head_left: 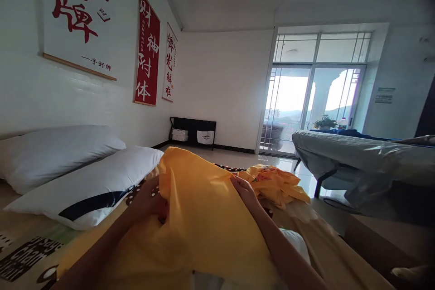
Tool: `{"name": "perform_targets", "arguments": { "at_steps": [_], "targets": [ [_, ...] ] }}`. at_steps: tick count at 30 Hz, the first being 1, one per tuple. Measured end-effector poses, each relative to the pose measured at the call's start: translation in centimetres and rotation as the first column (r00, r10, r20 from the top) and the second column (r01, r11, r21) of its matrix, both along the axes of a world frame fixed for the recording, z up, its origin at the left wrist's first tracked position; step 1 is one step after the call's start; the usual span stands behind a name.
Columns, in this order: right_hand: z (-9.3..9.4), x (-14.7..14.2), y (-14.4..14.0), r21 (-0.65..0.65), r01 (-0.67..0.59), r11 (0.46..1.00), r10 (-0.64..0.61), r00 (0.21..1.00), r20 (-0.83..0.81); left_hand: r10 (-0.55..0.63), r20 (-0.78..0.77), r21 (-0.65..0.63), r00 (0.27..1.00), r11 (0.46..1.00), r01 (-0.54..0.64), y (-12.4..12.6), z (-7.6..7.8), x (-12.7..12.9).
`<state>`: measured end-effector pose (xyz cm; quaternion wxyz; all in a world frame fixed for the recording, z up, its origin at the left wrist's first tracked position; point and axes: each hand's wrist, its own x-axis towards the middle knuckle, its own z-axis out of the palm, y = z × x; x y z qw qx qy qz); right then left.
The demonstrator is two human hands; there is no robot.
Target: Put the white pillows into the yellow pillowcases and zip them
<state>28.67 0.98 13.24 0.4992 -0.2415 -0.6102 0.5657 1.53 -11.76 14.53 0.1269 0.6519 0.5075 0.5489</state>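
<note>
A yellow pillowcase is raised in front of me, spread between my two hands over the bed. On its upper right edge, my right hand pinches the fabric between thumb and fingers. My left hand grips the left side of the cloth, its fingertips hidden in the folds. Something white shows below the near edge of the pillowcase. Beyond my right hand lies a crumpled yellow cloth with a red and green print.
Two white pillows lie at the left against the wall. A brown patterned sheet covers the bed. A plastic-covered table stands at the right, near a cardboard box. A low black rack and glass sliding doors are farther back.
</note>
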Motion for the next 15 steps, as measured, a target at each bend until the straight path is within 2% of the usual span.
{"name": "perform_targets", "arguments": {
  "at_steps": [2,3,6,8,10,11,12,13,15],
  "targets": [
    [-0.2,-0.3,0.1,-0.011,0.011,1.000,-0.011,1.000,-0.010,-0.087,-0.170,-0.027,0.982,0.996,0.084,-1.3,-1.1,0.3],
    [-0.3,-0.6,0.0,-0.004,0.016,1.000,-0.016,1.000,-0.009,-0.091,-0.260,-0.017,0.961,0.996,0.090,-1.2,-1.6,0.5],
    [-0.2,-1.6,-0.7,0.070,0.028,0.997,-0.030,0.999,0.027,0.054,-0.427,0.128,0.902,0.992,0.001,0.8,-3.2,1.2],
    [-0.1,-1.8,-1.3,0.152,0.044,0.987,-0.057,0.995,0.081,0.137,-0.445,0.225,0.885,0.974,-0.038,2.6,-4.0,1.5],
    [-0.2,-1.4,-1.7,0.282,0.085,0.956,-0.136,0.977,0.166,0.164,-0.432,0.268,0.887,0.962,-0.047,3.6,-4.6,1.5],
    [-0.3,-1.0,-1.6,0.373,0.118,0.920,-0.208,0.955,0.212,0.172,-0.416,0.285,0.893,0.957,-0.052,3.7,-4.7,1.5],
    [-0.4,-0.5,-1.5,0.484,0.151,0.862,-0.303,0.919,0.252,0.180,-0.393,0.301,0.902,0.952,-0.059,3.5,-4.8,1.4],
    [-0.5,0.1,-1.2,0.602,0.176,0.779,-0.411,0.868,0.277,0.188,-0.368,0.320,0.911,0.945,-0.066,3.2,-4.7,1.4],
    [-0.6,1.4,-0.3,0.800,0.170,0.575,-0.612,0.738,0.283,0.195,-0.324,0.364,0.926,0.929,-0.068,2.0,-4.3,1.4]
  ]
}}
